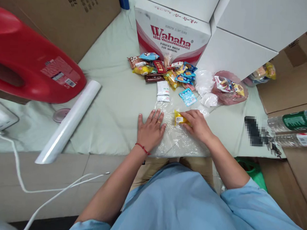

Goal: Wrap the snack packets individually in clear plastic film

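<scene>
Clear plastic film (179,141) lies crinkled across the table's front edge. My left hand (151,128) rests palm down on the film's left side, fingers spread and holding nothing. On the film, my right hand (197,123) has its fingers closed on a small yellow snack packet (179,119) with a white label. Its right end is hidden under my fingers. Just beyond are a light blue packet (188,97) and white sachets (163,91). Behind them sits a pile of wrapped snacks (173,78) in mixed colours.
A Wahaha water carton (172,38) stands at the back. To the right are a pink translucent bag (227,99) holding snacks, plastic bottles (293,121) and keys (272,147). A large red jug (36,62) and a white film roll (69,121) occupy the left. A white cable (18,170) hangs off the edge.
</scene>
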Tool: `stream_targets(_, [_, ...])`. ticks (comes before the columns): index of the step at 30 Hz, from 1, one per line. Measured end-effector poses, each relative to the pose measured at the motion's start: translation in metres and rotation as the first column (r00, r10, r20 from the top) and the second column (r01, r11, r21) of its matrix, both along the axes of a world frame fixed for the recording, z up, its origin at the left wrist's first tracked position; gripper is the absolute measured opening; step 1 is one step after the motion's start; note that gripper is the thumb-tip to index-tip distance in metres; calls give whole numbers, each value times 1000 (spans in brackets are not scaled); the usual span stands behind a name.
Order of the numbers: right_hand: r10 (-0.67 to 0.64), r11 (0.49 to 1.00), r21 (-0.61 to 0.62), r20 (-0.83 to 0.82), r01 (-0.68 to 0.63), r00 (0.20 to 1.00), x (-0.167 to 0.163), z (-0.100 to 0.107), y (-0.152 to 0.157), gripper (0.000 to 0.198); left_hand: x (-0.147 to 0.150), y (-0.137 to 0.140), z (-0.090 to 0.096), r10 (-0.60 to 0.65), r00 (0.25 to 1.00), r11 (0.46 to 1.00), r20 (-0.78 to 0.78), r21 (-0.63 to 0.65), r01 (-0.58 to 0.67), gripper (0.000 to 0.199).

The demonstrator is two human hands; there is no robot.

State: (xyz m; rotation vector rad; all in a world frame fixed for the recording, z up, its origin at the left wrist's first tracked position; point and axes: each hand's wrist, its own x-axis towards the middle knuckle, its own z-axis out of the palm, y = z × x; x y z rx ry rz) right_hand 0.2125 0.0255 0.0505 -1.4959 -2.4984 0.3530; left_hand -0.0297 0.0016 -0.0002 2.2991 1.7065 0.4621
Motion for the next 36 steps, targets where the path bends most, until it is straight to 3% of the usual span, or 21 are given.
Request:
stream_targets(8, [-6, 999, -51, 0, 6, 1000, -10, -15, -12, 49, -1, -1, 1, 32, 999, 999, 15, 9, -33, 56])
stream_targets(12, [-35, 999, 30, -206, 42, 978, 8, -12, -33, 50, -9, -1, 2, 35, 999, 999, 24, 5, -35, 59])
stream_targets(15, [9, 998, 54, -323, 9, 946, 35, -6, -63, 45, -22, -8, 5, 32, 995, 996, 91, 80, -39, 58])
stream_targets(17, [73, 997, 31, -337, -67, 939, 52, -7, -86, 52, -34, -16, 8, -92, 986, 988, 136, 139, 73, 54])
stream_targets(19, [103, 994, -13, -308, -113, 946, 65, -15, -105, 59, -46, -25, 10, -305, 938, 950, 164, 126, 287, 56])
stream_targets(21, [76, 995, -42, -273, -91, 959, 75, -26, -116, 50, -55, -32, 9, -455, 873, 889, 175, 45, 455, 63])
stream_targets(23, [39, 998, -30, -277, -49, 960, 81, -36, -118, 33, -61, -36, 7, -493, 853, 862, 171, -36, 505, 54])
stream_targets(25, [48, 999, -10, -311, -54, 949, 83, -38, -112, 25, -63, -35, 6, -466, 864, 872, 189, -70, 485, 31])
stream_targets(26, [63, 997, -11, -329, -71, 942, 83, -35, -107, 24, -63, -33, 6, -437, 873, 884, 217, -75, 461, 28])
stream_targets(31, [52, 988, -118, -352, -100, 934, 78, 6, -61, 29, -54, -9, 23, -139, 905, 968, 402, -136, 210, 30])
stream_targets(33, [10, 989, -139, -324, -58, 946, 74, 21, -35, 30, -47, 9, 28, 12, 908, 978, 419, -195, 77, 35])
stream_targets(36, [-80, 987, -155, -191, 50, 978, 66, 26, 6, 29, -39, 41, 23, 147, 914, 975, 377, -211, -70, 33])
